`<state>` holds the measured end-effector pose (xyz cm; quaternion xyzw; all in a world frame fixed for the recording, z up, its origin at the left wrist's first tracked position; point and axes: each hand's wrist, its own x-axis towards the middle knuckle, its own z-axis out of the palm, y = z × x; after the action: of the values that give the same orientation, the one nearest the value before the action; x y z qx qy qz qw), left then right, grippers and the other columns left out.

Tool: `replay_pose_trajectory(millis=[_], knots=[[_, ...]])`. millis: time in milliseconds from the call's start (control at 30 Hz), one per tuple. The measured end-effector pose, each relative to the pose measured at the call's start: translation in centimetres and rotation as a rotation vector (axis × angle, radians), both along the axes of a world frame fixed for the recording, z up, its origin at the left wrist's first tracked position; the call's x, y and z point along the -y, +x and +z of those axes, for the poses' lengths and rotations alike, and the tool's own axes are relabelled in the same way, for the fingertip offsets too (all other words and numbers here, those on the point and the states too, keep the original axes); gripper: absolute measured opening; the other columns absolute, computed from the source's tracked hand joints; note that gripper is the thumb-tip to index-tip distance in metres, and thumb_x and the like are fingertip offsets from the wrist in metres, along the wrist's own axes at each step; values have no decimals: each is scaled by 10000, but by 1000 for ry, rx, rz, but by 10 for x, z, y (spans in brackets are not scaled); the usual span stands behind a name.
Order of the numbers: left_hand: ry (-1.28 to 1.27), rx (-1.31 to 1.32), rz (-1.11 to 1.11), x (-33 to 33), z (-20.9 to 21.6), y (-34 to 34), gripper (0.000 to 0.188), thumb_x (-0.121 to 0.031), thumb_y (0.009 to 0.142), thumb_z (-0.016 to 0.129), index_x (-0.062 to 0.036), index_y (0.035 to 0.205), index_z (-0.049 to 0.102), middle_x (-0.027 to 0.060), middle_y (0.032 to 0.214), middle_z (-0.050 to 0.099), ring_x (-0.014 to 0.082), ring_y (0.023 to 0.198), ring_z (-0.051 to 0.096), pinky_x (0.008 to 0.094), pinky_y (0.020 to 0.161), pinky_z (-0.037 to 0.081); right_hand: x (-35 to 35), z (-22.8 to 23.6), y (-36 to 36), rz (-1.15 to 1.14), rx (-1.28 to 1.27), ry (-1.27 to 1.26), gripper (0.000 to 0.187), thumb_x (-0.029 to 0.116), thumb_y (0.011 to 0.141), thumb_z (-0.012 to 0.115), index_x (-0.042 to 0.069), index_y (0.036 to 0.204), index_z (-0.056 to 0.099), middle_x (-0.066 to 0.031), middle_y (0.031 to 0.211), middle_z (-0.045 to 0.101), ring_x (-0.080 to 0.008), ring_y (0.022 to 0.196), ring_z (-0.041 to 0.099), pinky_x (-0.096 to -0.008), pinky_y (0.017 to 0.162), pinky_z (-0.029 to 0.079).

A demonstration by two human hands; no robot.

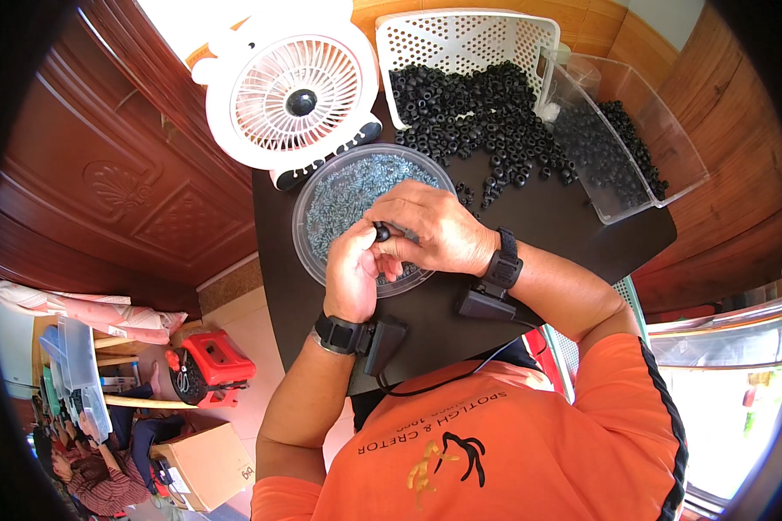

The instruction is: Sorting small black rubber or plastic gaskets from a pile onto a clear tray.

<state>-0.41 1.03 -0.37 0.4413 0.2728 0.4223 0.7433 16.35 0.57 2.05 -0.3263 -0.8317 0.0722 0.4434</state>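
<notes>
My left hand pinches a small round black part between thumb and fingers. My right hand closes in from the other side, its fingertips pressed together against the left fingers; anything inside that pinch is hidden. Both hands hover over a round clear tub that holds many tiny bluish, shiny pieces. Beyond the tub, a heap of black ring-like parts spills from a tipped white perforated basket onto the dark table.
A clear plastic bin with more black parts lies tilted at the far right. At the far left stands a white fan. On the floor to the left are a red-and-black machine, a cardboard box and another person.
</notes>
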Motion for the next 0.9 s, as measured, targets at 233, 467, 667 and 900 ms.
replay_pose_trajectory(millis=[233, 467, 667, 900], knots=[[124, 25, 25, 5, -2, 1, 334, -258, 931, 411, 30, 1044, 538, 107, 817, 629, 164, 626, 555, 260, 556, 419, -2, 0, 2, -3, -68, 21, 393, 108, 674, 755, 46, 1031, 603, -102, 949, 645, -295, 877, 631, -376, 755, 518], [174, 20, 83, 16, 8, 4, 355, -329, 946, 459, 13, 982, 547, 74, 801, 599, 126, 643, 560, 230, 573, 434, 2, 1, -1, 26, -94, 55, 375, 108, 684, 752, 57, 1015, 584, -97, 930, 648, -296, 850, 639, -378, 726, 519], [187, 24, 71, 17, 5, 1, 355, -326, 947, 449, 9, 997, 555, 71, 829, 597, 126, 664, 560, 238, 589, 441, 4, 2, -3, 31, -84, 48, 352, 110, 686, 752, 61, 994, 587, -93, 915, 654, -290, 830, 644, -372, 710, 519], [116, 134, 150, 16, 1, 10, 297, -272, 941, 441, -8, 1000, 564, 63, 901, 582, 121, 721, 554, 259, 619, 442, -2, -2, -6, 35, -66, 96, 362, 106, 645, 774, 69, 962, 604, -82, 973, 662, -261, 846, 638, -361, 729, 518]])
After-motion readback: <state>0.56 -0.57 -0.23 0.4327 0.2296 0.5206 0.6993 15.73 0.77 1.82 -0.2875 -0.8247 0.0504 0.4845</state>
